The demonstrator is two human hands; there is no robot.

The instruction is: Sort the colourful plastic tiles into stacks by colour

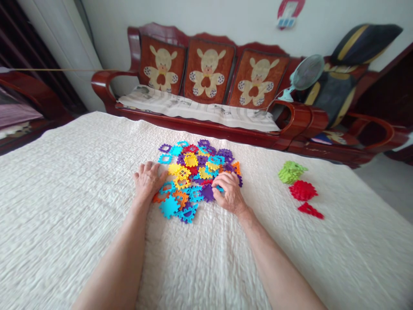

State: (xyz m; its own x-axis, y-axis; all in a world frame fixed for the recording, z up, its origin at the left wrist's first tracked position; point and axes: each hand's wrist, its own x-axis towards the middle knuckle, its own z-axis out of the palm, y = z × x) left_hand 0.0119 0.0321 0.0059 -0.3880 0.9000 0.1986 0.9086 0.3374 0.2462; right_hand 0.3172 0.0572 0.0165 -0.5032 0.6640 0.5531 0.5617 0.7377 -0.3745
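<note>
A loose heap of flat plastic interlocking tiles with toothed edges lies on the white quilted cloth, in blue, purple, yellow, orange and red. My left hand [148,180] rests on the cloth at the heap's left edge, fingers spread, thumb towards the tiles. On the other side, my right hand [228,189] reaches over the heap's right edge with bent fingers apart, close to a purple tile [208,192]. No tile shows clearly gripped in it. Nearest me are a light blue tile [169,207] and an orange frame tile [181,199]. A yellow window tile [183,172] lies mid-heap.
To the right sit a stack of green tiles [290,172], a stack of red tiles [303,190] and a red triangular piece [310,210]. Beyond the quilted cloth [80,172] stand a wooden sofa [193,119] with bear cushions and a fan [308,72].
</note>
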